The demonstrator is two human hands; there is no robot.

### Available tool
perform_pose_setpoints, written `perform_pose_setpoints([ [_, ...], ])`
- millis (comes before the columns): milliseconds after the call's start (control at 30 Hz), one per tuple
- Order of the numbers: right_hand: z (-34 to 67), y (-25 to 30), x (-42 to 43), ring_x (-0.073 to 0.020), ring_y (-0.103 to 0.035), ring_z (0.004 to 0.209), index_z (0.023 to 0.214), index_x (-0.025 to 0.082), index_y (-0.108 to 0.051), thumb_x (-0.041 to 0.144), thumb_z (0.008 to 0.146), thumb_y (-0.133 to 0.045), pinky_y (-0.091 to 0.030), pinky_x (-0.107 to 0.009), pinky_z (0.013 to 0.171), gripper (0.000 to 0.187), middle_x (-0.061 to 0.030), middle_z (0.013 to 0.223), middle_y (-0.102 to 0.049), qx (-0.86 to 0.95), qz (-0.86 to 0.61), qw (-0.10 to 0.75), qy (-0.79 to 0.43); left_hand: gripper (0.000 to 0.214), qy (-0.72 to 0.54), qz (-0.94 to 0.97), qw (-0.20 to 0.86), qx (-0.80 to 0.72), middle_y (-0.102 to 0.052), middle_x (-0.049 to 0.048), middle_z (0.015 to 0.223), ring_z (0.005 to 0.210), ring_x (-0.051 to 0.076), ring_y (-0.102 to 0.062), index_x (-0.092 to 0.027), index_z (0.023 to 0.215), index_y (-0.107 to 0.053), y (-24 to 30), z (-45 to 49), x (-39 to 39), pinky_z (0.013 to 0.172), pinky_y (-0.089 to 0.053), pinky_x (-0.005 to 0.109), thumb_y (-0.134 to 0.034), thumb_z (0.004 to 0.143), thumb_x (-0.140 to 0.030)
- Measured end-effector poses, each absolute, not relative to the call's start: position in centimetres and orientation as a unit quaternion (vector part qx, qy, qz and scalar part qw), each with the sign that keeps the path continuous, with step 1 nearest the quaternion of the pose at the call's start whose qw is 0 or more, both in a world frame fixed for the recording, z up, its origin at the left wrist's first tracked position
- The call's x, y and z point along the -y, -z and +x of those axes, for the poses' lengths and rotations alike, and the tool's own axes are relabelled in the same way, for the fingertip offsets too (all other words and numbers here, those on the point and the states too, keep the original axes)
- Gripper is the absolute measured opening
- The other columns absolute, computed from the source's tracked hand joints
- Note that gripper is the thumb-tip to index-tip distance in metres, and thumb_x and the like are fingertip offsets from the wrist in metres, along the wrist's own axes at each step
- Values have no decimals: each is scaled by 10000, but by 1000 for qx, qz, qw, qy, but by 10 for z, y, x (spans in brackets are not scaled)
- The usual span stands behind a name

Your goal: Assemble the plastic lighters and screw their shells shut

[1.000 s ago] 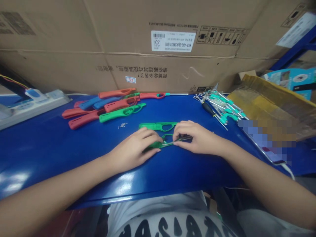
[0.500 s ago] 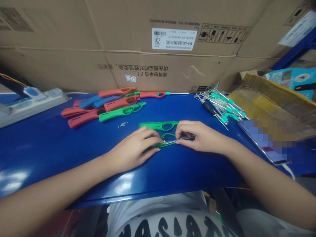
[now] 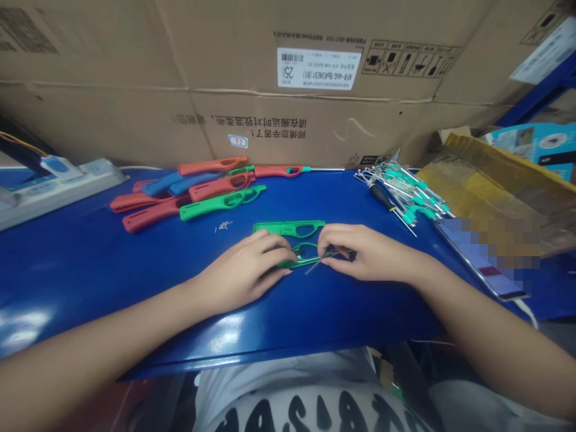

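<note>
On the blue table, my left hand [image 3: 258, 264] is closed over a green lighter casing half [image 3: 310, 260], its fingers covering the handle end. A trigger loop and some light inner part show past my fingertips. My right hand [image 3: 360, 249] pinches thin metal tweezers [image 3: 314, 267], their tip slanting down-left beside the casing's near edge. Just beyond both hands lies another green casing half [image 3: 288, 228], inner side up. Whatever small part the tweezers may hold is too small to make out.
Red, blue and green lighter casings [image 3: 202, 211] are piled at back left, near a white power strip [image 3: 67, 189]. Tiny metal pins [image 3: 224, 226] lie nearby. At right are metal lighter tubes [image 3: 418, 195], a screwdriver [image 3: 382, 197] and a phone [image 3: 477, 258]. A large carton [image 3: 157, 60] stands behind.
The tweezers have swung away from the casing's inside, their tip now lower and nearer me. My right hand has shifted slightly; my left hand stays put on the casing.
</note>
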State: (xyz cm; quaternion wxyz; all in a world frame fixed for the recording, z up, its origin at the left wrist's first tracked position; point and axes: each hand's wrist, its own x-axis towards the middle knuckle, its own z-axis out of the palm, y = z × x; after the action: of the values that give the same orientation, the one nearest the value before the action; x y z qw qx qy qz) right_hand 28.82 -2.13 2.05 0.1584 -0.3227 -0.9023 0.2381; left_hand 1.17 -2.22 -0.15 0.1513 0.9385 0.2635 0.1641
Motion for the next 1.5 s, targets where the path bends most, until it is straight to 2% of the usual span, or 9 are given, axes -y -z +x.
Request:
perform_pose_setpoints([
  [233,287,-17,22,-132,-564,777,956,204,-626,143,925,-561,-405,-253,677,95,-17,931,-666,905,-335,160,-208,190,-160,939,149,-266,-628,87,1189,1105,239,-551,-206,1146,-644,1,12,23,968,-475,396,-502,1028,-251],
  [467,287,-16,22,-161,-625,865,987,204,-664,163,950,-553,-459,-274,742,124,-45,992,-688,910,-324,154,-207,261,-164,940,143,-262,-621,90,1208,1112,239,-555,-239,1246,-646,3,12,22,981,-477,399,-499,1031,-252],
  [700,289,-19,23,-187,-631,921,1022,197,-657,149,957,-551,-480,-315,811,133,-62,1020,-686,921,-302,128,-211,248,-159,943,131,-260,-608,99,1208,1098,245,-553,-228,1212,-655,4,12,23,965,-479,402,-488,1030,-248],
  [1033,288,-19,22,-183,-637,910,993,191,-661,157,990,-524,-468,-315,820,142,-48,983,-692,928,-291,118,-200,223,-151,944,132,-261,-600,90,1202,1093,248,-536,-224,1176,-652,2,13,23,950,-469,399,-487,1028,-246],
  [1200,289,-17,23,-179,-657,911,990,202,-687,180,994,-535,-461,-304,812,153,-45,991,-714,933,-283,141,-170,238,-155,946,121,-258,-604,90,1196,1087,243,-542,-230,1184,-665,2,12,23,946,-477,390,-485,1031,-248],
  [1500,284,-15,21,-159,-617,843,959,190,-640,199,996,-538,-433,-273,742,109,-32,948,-678,929,-309,135,-153,287,-135,959,26,-248,-628,91,1208,1021,245,-572,-257,1204,-698,1,11,24,863,-521,381,-462,1044,-292],
])
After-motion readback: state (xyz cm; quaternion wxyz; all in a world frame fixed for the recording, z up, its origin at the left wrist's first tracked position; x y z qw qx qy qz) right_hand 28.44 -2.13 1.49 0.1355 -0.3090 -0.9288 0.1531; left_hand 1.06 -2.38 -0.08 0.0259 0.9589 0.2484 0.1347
